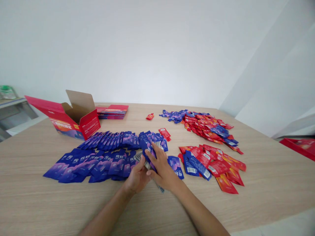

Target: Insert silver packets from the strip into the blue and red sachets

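Near the middle of the table, my left hand (137, 177) is closed around the lower left side of a bunch of blue sachets (145, 144). My right hand (161, 168) grips the same bunch from the right, fingers over its front. Silvery striped edges of the bunch show between the hands. Just to the left lie two overlapping rows of blue and purple sachets, a back row (110, 140) and a front row (98, 164). A single blue sachet (175, 165) lies right beside my right wrist.
An open red carton (90, 124) stands at the left, before flat red boxes (115, 111). On the right are a mixed heap of red and blue sachets (204, 126) and a looser group of red sachets (219, 162). Two red sachets (150, 116) (164, 133) lie apart.
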